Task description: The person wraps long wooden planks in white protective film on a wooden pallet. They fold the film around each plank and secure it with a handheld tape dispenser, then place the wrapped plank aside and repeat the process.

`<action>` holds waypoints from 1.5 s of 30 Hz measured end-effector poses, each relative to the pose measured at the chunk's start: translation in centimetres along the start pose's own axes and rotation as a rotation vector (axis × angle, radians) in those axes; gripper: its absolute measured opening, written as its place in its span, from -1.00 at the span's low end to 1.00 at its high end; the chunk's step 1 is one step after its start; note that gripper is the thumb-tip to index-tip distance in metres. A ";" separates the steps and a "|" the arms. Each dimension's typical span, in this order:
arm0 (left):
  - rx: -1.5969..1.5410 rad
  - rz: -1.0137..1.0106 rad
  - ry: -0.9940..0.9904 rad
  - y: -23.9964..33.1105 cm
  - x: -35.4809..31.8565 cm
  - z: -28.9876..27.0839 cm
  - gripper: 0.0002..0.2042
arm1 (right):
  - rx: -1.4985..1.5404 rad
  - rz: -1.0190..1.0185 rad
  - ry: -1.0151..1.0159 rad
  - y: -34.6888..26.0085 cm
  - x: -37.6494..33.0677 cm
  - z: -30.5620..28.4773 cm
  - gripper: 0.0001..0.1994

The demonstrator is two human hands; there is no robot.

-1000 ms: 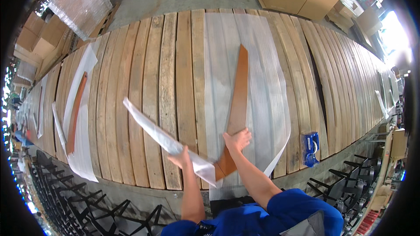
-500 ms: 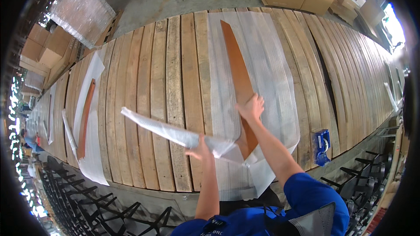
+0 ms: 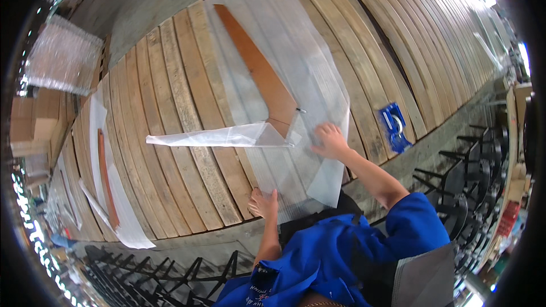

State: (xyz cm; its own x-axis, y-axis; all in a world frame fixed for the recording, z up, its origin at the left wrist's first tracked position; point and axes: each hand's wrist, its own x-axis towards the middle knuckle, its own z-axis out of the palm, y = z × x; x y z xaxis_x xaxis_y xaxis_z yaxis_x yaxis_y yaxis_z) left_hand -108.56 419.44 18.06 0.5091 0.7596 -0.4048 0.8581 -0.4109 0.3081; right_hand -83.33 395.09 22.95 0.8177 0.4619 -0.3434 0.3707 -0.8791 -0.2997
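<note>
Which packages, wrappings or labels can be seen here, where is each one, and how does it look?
Bubble-wrap bundle: far left beyond the bench, squarish, silvery clear.
Cardboard boxes: left edge, stacked, brown.
Clear plastic sheet: on the slatted bench, under the brown wooden strip; right hand and left hand rest on it.
Wrapped strip: long, white-clear, lying across the sheet.

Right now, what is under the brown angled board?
The clear plastic sheet lies under the brown angled board, on the wooden slat table. A folded flap covers the board's near end.
</note>
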 end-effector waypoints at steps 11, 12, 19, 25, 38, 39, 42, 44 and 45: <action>-0.444 -0.173 -0.260 -6.3 -1.0 4.9 -0.57 | -0.504 -0.663 -0.529 9.4 -10.3 2.4 -0.24; -0.520 -0.219 -0.257 -6.3 -1.6 5.0 -0.58 | -0.623 -0.708 -0.587 8.3 -9.8 1.3 -0.29; -1.049 -0.462 -0.642 -1.4 -3.8 -3.1 -0.67 | -0.197 -0.754 -0.291 9.9 -7.0 0.0 -0.81; -1.446 -0.440 -0.631 8.2 0.1 -11.5 -0.68 | 0.335 -0.248 -0.111 6.4 1.9 -10.8 -0.86; -1.846 -0.490 0.020 18.0 14.1 -5.7 -0.46 | 0.595 0.314 0.336 3.5 27.5 -11.2 -0.68; -1.650 -0.353 -0.080 17.7 12.1 -4.2 -0.45 | 0.603 0.314 0.295 2.7 28.0 -10.6 -0.67; -0.450 0.659 -0.294 19.2 6.9 -0.8 -0.48 | 0.551 0.273 0.378 2.4 29.0 -9.4 -0.65; 0.025 1.080 -0.270 24.4 6.6 -1.2 -0.48 | 0.376 0.158 0.658 2.9 28.3 -8.0 -0.64; 0.039 1.096 -0.225 24.5 8.0 0.1 -0.48 | 0.392 0.161 0.760 3.0 27.3 -6.9 -0.62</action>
State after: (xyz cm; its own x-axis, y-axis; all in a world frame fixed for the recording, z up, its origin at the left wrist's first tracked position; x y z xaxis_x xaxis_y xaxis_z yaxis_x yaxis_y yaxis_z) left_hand -83.50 415.37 22.29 0.9885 -0.1291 -0.0786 -0.0619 -0.8206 0.5682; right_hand -56.87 404.19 18.84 0.9713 0.0089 0.2376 0.1614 -0.7583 -0.6316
